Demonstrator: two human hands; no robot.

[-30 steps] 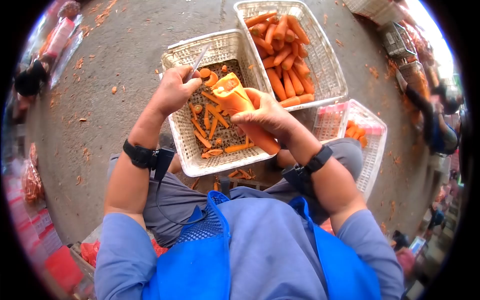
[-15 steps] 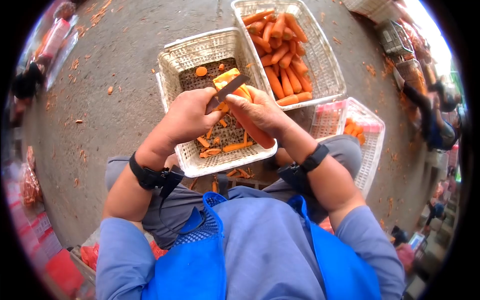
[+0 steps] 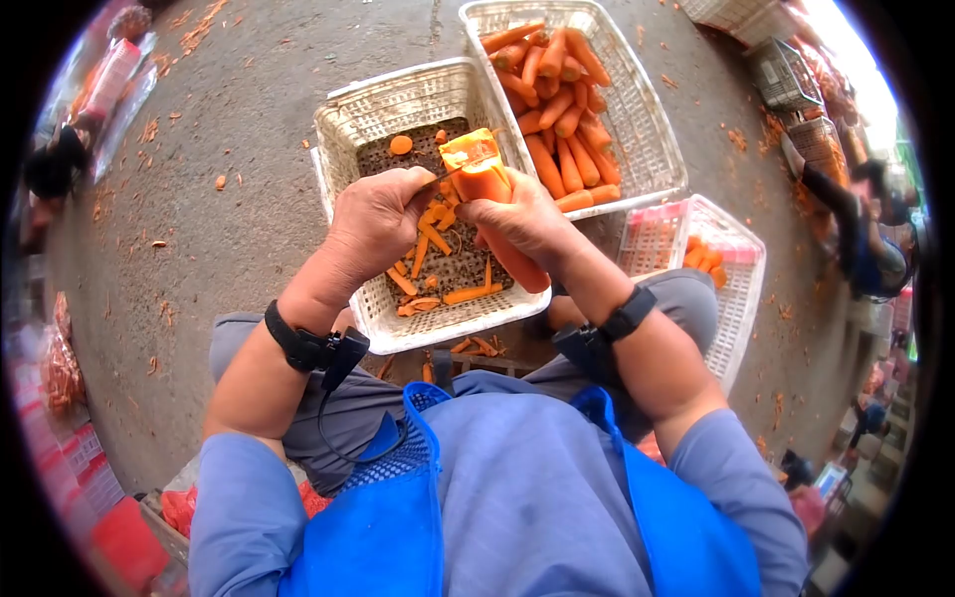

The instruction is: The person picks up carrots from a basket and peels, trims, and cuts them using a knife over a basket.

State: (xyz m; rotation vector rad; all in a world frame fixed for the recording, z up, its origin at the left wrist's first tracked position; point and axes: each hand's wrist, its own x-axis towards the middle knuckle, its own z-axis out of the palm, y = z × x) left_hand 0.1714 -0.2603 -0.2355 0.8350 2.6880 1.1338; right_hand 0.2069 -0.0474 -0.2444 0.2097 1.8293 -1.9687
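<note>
My left hand (image 3: 373, 221) is closed round the handle of a knife (image 3: 440, 180), whose thin blade touches the side of a thick carrot (image 3: 484, 183) near its cut upper end. Wrapped round that carrot from the right is my right hand (image 3: 529, 221), with the lower end sticking out below it. Both hands are above a white basket (image 3: 375, 333). Carrot strips (image 3: 430, 239) and a round slice (image 3: 401, 145) lie on the basket's dark bottom. The hands hide part of the knife and the carrot's middle.
A second white basket (image 3: 668, 164) with several whole carrots (image 3: 572, 109) stands behind on the right. Another basket (image 3: 748, 289) with carrot pieces (image 3: 704, 259) is beside my right knee. Carrot scraps dot the grey floor (image 3: 239, 129). A person (image 3: 880, 249) is at the far right.
The knife has gone from raised beside the carrot, to across its cut top, to low at its side. My left hand has moved down and right with it. The carrot is tilted more upright.
</note>
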